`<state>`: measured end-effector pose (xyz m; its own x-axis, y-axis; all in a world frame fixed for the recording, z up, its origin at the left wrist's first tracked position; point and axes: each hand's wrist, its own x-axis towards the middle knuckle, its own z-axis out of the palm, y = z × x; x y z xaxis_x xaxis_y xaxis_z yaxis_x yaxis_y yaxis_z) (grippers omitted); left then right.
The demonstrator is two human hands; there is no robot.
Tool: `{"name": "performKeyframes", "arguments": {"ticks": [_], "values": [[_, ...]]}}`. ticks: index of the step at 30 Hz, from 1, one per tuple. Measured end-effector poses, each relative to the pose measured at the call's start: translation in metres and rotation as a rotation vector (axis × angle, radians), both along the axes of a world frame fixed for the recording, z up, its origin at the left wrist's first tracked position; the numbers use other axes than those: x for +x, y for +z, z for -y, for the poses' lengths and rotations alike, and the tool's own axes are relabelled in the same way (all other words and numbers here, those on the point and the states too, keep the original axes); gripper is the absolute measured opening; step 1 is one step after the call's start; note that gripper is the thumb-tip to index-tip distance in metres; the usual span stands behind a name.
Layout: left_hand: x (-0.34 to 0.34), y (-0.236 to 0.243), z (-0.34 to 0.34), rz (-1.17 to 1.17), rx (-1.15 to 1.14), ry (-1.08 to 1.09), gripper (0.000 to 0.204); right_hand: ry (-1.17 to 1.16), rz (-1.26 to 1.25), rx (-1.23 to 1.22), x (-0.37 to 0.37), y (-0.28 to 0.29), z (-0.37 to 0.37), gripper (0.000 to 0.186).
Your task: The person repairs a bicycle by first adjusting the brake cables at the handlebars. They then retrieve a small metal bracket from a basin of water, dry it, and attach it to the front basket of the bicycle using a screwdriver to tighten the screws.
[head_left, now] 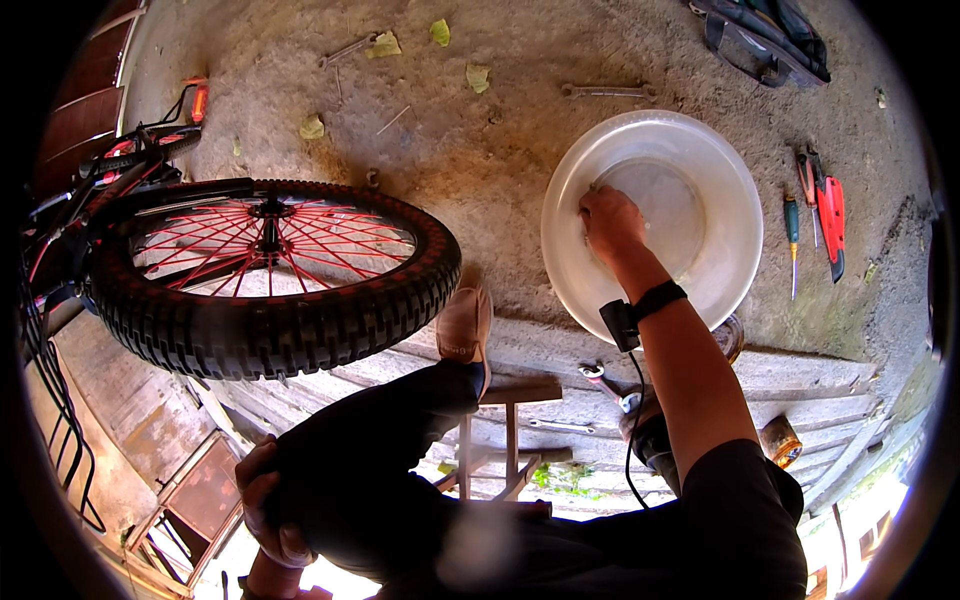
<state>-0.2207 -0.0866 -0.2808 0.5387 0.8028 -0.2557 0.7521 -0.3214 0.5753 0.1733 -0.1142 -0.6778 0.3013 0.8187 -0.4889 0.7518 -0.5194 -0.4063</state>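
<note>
Reaching into basin (730,215), right hand (612,220) bunched together (anything held, cannot tell); left hand (264,508) cupping knee (325,480).

Rough grey floor (490,200), whitish basin (728,195), wrench (608,92), screwdriver (792,220), leaf (479,77)

Before me spreads a rough brown earthen-looking floor (480,200); a dark reddish-brown panelled wall (93,75) rises far left, and bright white daylight (345,572) glares below.
</note>
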Motion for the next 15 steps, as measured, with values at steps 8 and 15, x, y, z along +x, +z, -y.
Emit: {"name": "performKeyframes", "arguments": {"ticks": [8, 15], "values": [[0.003, -0.001, -0.001, 0.027, -0.001, 0.007, 0.055, 0.092, 0.112, -0.051, 0.003, 0.000, 0.000, 0.012], [0.010, 0.001, -0.003, 0.046, -0.019, 0.018, 0.057, 0.063, 0.024, 0.058, 0.013, 0.003, 0.010, 0.011]]}}
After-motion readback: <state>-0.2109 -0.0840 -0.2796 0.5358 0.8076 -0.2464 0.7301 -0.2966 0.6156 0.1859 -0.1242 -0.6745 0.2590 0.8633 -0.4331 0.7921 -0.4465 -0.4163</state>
